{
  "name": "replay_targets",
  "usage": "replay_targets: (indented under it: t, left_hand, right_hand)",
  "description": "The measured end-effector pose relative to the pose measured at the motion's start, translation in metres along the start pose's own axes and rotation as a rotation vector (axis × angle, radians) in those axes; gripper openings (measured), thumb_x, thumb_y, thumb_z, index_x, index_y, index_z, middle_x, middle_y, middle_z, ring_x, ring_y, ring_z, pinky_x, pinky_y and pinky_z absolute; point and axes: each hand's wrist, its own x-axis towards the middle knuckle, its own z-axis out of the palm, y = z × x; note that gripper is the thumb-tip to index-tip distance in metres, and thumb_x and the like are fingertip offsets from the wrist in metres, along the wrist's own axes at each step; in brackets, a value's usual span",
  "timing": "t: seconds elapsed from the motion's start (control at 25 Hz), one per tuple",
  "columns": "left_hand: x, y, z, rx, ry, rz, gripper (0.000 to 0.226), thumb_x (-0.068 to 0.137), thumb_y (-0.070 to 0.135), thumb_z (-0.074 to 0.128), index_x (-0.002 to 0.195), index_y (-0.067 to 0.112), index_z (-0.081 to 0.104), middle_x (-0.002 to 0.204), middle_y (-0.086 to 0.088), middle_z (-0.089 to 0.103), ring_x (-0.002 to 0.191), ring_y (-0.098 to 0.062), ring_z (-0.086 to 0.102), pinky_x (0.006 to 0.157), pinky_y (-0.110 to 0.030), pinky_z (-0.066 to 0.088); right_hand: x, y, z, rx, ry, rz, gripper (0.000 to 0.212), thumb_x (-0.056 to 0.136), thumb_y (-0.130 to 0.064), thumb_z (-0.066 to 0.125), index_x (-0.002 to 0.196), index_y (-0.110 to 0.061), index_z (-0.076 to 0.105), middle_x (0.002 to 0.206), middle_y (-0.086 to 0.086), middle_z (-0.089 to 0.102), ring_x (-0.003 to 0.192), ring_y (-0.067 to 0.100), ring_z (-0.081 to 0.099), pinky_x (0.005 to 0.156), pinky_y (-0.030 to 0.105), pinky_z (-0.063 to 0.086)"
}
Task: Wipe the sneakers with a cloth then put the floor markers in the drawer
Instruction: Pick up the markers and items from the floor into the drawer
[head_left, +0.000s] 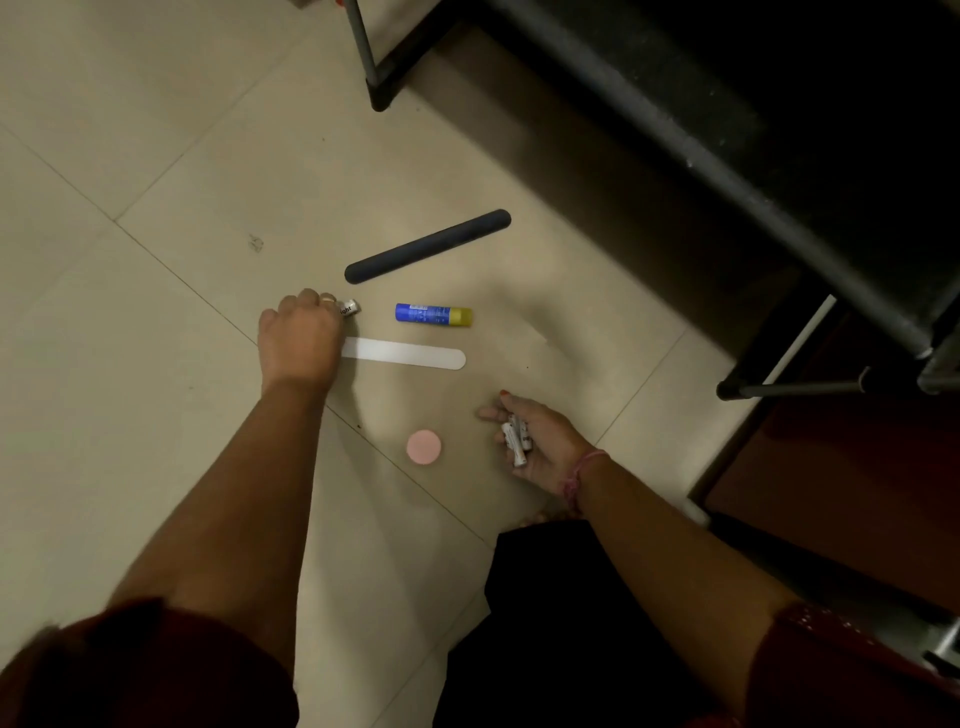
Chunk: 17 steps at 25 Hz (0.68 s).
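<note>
Left of centre in the frame, my left hand (301, 340) curls its fingers around a small battery (349, 307) on the floor (130, 338), apparently gathering it up. Beside it lies a white flat stick (410, 355); above, a dark stick (428, 246) and a blue glue stick (434, 315). A pink disc (424, 446) sits lower centre. To the right, my right hand (535, 441), palm up, cradles several batteries (516, 436), likely collecting markers for the drawer, which I cannot see.

1. Both arms (234, 519) were bare below short dark red sleeves (156, 660).
2. A pink thread bracelet (582, 475) circled the right wrist.
3. The legs wore black cloth (561, 623).
</note>
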Motion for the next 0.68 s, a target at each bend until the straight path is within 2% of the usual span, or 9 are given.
replay_targets:
  t: [0.04, 0.12, 0.2, 0.24, 0.28, 0.36, 0.44, 0.56, 0.68]
  left_hand:
    - [-0.001, 0.001, -0.002, -0.118, 0.038, -0.059, 0.022, 0.094, 0.006, 0.051, 0.112, -0.002, 0.061, 0.104, -0.022, 0.060, 0.096, -0.040, 0.057, 0.078, -0.043, 0.042]
    - [-0.007, 0.003, -0.010, -0.499, 0.108, -0.224, 0.023, 0.093, 0.016, 0.056, 0.109, 0.001, 0.063, 0.106, -0.021, 0.060, 0.095, -0.035, 0.056, 0.077, -0.038, 0.041]
    - [-0.022, 0.008, -0.018, -0.873, 0.116, -0.313, 0.019, 0.091, 0.020, 0.058, 0.097, 0.002, 0.063, 0.096, -0.015, 0.060, 0.085, -0.025, 0.054, 0.066, -0.029, 0.038]
    - [-0.034, 0.013, -0.025, -0.999, 0.079, -0.332, 0.017, 0.091, 0.019, 0.058, 0.091, 0.002, 0.061, 0.087, -0.011, 0.059, 0.081, -0.022, 0.052, 0.064, -0.029, 0.039]
    - [-0.046, 0.019, -0.034, -1.124, 0.026, -0.350, 0.015, 0.092, 0.018, 0.056, 0.088, 0.004, 0.058, 0.081, -0.006, 0.056, 0.080, -0.020, 0.051, 0.069, -0.031, 0.043]
    - [-0.070, 0.036, -0.059, -1.417, -0.097, -0.398, 0.010, 0.096, 0.014, 0.051, 0.090, 0.008, 0.056, 0.085, -0.002, 0.059, 0.083, -0.018, 0.056, 0.080, -0.036, 0.050]
    - [-0.092, 0.052, -0.093, -1.685, -0.182, -0.417, 0.013, 0.098, 0.007, 0.044, 0.091, 0.012, 0.054, 0.092, -0.005, 0.065, 0.085, -0.017, 0.061, 0.077, -0.029, 0.053]
    - [-0.125, 0.075, -0.155, -1.875, -0.241, -0.446, 0.016, 0.099, 0.007, 0.041, 0.099, 0.017, 0.053, 0.080, -0.003, 0.067, 0.081, -0.016, 0.068, 0.077, -0.027, 0.053]
    - [-0.163, 0.095, -0.214, -1.933, -0.389, -0.342, 0.028, 0.097, 0.003, 0.037, 0.113, 0.019, 0.054, 0.078, -0.005, 0.069, 0.093, -0.025, 0.071, 0.087, -0.035, 0.054]
  right_hand:
    - [-0.002, -0.001, 0.000, 0.021, -0.005, 0.024, 0.017, 0.096, -0.029, 0.051, 0.095, -0.013, 0.057, 0.080, -0.003, 0.071, 0.042, 0.005, 0.050, 0.039, 0.014, 0.035]
    - [-0.010, -0.003, -0.001, 0.072, -0.010, 0.066, 0.021, 0.095, -0.031, 0.052, 0.084, -0.015, 0.058, 0.070, -0.004, 0.070, 0.043, 0.006, 0.049, 0.041, 0.015, 0.035]
    - [-0.021, -0.008, -0.004, 0.142, -0.030, 0.075, 0.020, 0.094, -0.032, 0.051, 0.083, -0.017, 0.059, 0.066, -0.002, 0.067, 0.046, 0.008, 0.052, 0.046, 0.016, 0.040]
    - [-0.029, -0.010, -0.005, 0.180, -0.046, 0.076, 0.019, 0.093, -0.031, 0.051, 0.085, -0.017, 0.060, 0.067, -0.001, 0.067, 0.049, 0.010, 0.055, 0.049, 0.018, 0.043]
    - [-0.040, -0.014, -0.006, 0.206, -0.064, 0.071, 0.020, 0.093, -0.031, 0.050, 0.088, -0.016, 0.062, 0.070, 0.000, 0.066, 0.052, 0.011, 0.057, 0.053, 0.020, 0.047]
    - [-0.064, -0.022, -0.009, 0.218, -0.084, 0.045, 0.023, 0.093, -0.031, 0.048, 0.091, -0.015, 0.064, 0.076, 0.000, 0.065, 0.058, 0.012, 0.059, 0.060, 0.025, 0.052]
    - [-0.095, -0.028, -0.010, 0.225, -0.112, 0.027, 0.026, 0.094, -0.032, 0.047, 0.089, -0.016, 0.066, 0.082, 0.000, 0.064, 0.066, 0.012, 0.061, 0.070, 0.034, 0.055]
    - [-0.158, -0.038, -0.006, 0.285, -0.153, -0.013, 0.028, 0.095, -0.037, 0.048, 0.087, -0.017, 0.066, 0.088, 0.001, 0.065, 0.069, 0.013, 0.063, 0.077, 0.043, 0.054]
    - [-0.234, -0.044, -0.005, 0.326, -0.183, -0.100, 0.027, 0.096, -0.037, 0.046, 0.094, -0.017, 0.064, 0.092, 0.002, 0.067, 0.069, 0.012, 0.066, 0.079, 0.035, 0.051]
